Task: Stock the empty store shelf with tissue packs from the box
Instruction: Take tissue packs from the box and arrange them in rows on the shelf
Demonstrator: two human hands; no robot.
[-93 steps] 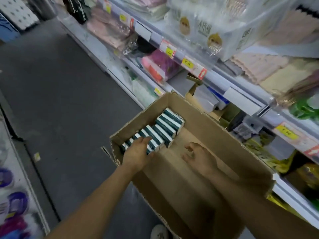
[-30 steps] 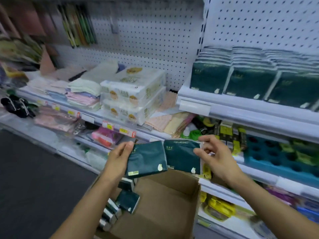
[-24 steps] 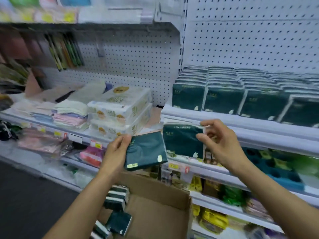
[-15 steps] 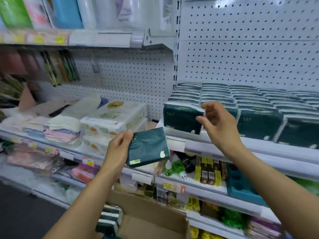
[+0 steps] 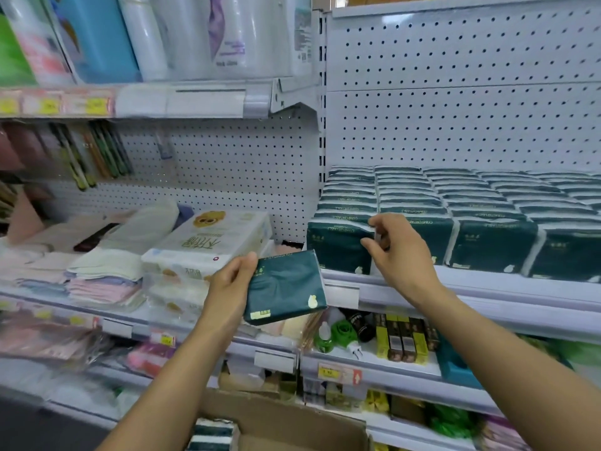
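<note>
Rows of dark green plastic-wrapped tissue packs (image 5: 455, 216) fill the white metal shelf (image 5: 487, 289) from 2 to 3 o'clock. Open room lies above them, before the white perforated back panel (image 5: 455, 109) at 1 o'clock.

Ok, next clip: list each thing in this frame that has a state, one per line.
left hand: grips a tissue pack by its left edge, off the shelf.
held tissue pack: tilted, in the air below the shelf front.
right hand: fingers pinch the top right corner of the front left pack.
front left pack: upright on the shelf, at the row's left end.
shelf: filled with rows of upright green packs.
box: open, some packs inside at left.
</note>
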